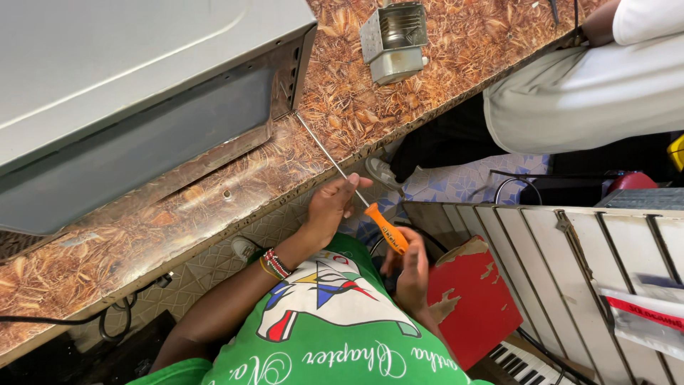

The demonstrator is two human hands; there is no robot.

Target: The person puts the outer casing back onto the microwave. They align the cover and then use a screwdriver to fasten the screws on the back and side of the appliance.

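A person in a green printed shirt works a long screwdriver (356, 192) at a brown leaf-patterned counter (342, 107). The right hand (411, 274) is wrapped around the orange handle, fingers closed on it. The left hand (331, 207), with a beaded bracelet (274, 264) at the wrist, steadies the thin metal shaft, fingertips pinched against it just above the handle. The shaft runs up and to the left across the counter's edge, its tip meeting the lower right corner of a grey microwave oven (142, 93) that lies on the counter. A small boxy metal part (393, 39) stands well apart from the oven, farther along the counter. Another person in light clothing (584, 85) leans at the counter's far end. Beside the right hand sits a chipped red panel (474, 299), with a small keyboard (524, 363) below it.
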